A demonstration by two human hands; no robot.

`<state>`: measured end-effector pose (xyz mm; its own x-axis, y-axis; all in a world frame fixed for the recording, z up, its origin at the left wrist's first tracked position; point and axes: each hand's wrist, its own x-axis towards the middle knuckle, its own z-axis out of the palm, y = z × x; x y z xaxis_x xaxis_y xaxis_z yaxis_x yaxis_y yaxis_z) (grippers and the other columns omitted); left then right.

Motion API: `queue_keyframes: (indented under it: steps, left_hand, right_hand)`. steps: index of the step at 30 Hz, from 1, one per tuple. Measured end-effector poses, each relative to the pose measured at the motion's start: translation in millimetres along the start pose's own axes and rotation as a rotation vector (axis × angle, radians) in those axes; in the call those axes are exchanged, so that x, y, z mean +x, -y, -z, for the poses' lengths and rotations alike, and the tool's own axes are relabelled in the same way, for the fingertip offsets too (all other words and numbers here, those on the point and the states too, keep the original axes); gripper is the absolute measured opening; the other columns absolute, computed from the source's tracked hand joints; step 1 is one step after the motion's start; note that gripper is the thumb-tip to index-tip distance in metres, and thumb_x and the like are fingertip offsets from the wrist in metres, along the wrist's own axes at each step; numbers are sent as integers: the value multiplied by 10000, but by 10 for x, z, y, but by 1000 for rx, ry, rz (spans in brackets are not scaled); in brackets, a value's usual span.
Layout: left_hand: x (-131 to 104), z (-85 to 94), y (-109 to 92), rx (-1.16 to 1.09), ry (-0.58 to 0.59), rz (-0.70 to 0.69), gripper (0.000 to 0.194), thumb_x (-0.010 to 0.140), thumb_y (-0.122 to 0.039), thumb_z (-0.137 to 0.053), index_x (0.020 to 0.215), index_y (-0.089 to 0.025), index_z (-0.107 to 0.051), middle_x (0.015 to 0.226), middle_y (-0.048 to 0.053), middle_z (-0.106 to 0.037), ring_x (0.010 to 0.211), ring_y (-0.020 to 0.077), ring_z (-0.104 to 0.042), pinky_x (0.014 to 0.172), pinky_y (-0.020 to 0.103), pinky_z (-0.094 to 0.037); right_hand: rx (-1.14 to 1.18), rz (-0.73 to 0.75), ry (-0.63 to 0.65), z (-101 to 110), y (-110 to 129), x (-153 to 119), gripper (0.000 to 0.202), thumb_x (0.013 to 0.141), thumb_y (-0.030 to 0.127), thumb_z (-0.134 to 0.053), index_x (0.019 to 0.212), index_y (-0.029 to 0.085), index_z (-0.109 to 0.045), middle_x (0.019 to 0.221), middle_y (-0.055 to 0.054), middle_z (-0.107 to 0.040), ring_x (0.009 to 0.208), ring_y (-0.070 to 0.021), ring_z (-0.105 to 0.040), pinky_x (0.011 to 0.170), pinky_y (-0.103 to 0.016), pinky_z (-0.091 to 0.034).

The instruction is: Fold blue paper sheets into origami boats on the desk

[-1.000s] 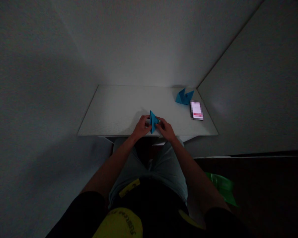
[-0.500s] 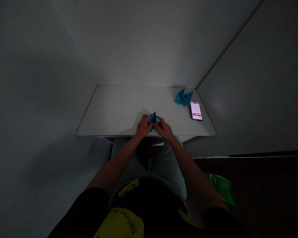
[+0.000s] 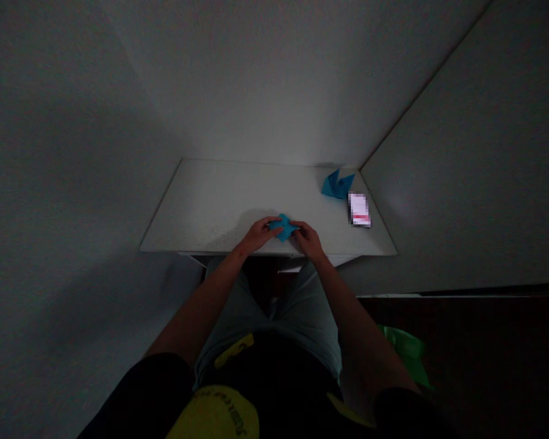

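Observation:
A small piece of folded blue paper [image 3: 283, 228], roughly diamond-shaped, is held between my two hands near the front edge of the white table [image 3: 201, 207]. My left hand [image 3: 258, 233] pinches its left corner with thumb and fingers. On the opposite corner, my right hand [image 3: 308, 239] has its fingers closed. The paper's broad face is turned up toward me; its underside is hidden. Farther back on the right stands another blue folded-paper shape [image 3: 337, 185] with two raised points.
A phone [image 3: 359, 210] with a lit, blurred screen lies at the table's right end, just in front of the blue paper shape. Walls border the table at the back and on the right. Something green and shiny [image 3: 407, 353] lies low on the right.
The blue paper was narrow and upright between my hands; now it lies spread out flatter, its face showing. My hands have moved slightly apart, the left one leftward.

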<state>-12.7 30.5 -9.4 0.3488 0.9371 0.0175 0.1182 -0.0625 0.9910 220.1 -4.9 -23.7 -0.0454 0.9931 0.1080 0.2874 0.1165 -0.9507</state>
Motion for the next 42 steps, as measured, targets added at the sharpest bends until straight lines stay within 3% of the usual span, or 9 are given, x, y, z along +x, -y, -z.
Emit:
queue_keyframes:
  steps: [5,7,10,12,18,27,35,42]
  left_hand:
    - [7,-55,-2,-35,-20,-8,706,819,-361,-864,1460,-192,-622,1150,85,-798,993,205,-759,921,362,-631]
    - [10,-55,-23,2,-11,-2,596,866,-373,-818,1412,-187,-666,1132,83,-810,996,215,-762,940,374,-629]
    - [15,-49,-66,113,-43,6,298,978,-427,-681,1114,-186,-792,1089,79,-829,1035,238,-755,1004,391,-610]
    - [19,-51,-84,149,-63,16,308,1003,-455,-638,999,-192,-797,1032,67,-827,1016,238,-750,1007,385,-605]
    - [9,-104,-63,49,-157,31,339,986,-527,-660,988,-196,-735,1015,59,-797,948,209,-744,928,359,-622]
    - [-17,-149,-67,66,-132,-6,483,919,-675,-709,950,-196,-765,970,64,-814,910,219,-753,904,367,-610]
    - [-10,-184,-82,-7,-171,-26,416,891,-615,-755,885,-199,-752,900,45,-792,891,210,-728,871,345,-594]
    - [55,-191,-32,-123,-300,-40,467,856,-658,-799,836,-198,-718,819,29,-738,799,188,-670,783,320,-559]
  right_hand:
    - [73,-5,18,-17,12,17,615,888,629,-700,1365,241,-688,1060,-60,-781,898,-223,-706,806,-363,-613]
    - [58,-14,20,-53,29,39,668,878,705,-716,1360,244,-685,1055,-54,-782,921,-227,-715,838,-371,-618]
    - [-46,-14,46,-78,66,66,593,921,784,-636,1110,235,-756,1009,-54,-784,933,-237,-712,893,-388,-608]
    - [-90,-9,27,-66,88,73,601,935,806,-603,997,229,-761,960,-50,-780,898,-235,-705,884,-380,-601]
    - [-100,-10,-75,-50,118,75,638,941,823,-569,970,220,-774,961,-70,-789,903,-244,-705,875,-367,-592]
    - [-117,11,-69,-95,165,33,623,959,804,-575,967,224,-803,1034,-92,-813,977,-265,-730,942,-397,-593]
    - [-34,29,-154,-133,155,26,598,926,800,-620,942,229,-796,1027,-97,-816,976,-271,-726,906,-395,-577]
    - [41,14,-288,-171,175,28,579,935,782,-608,900,220,-745,912,-64,-762,868,-229,-670,763,-335,-539]
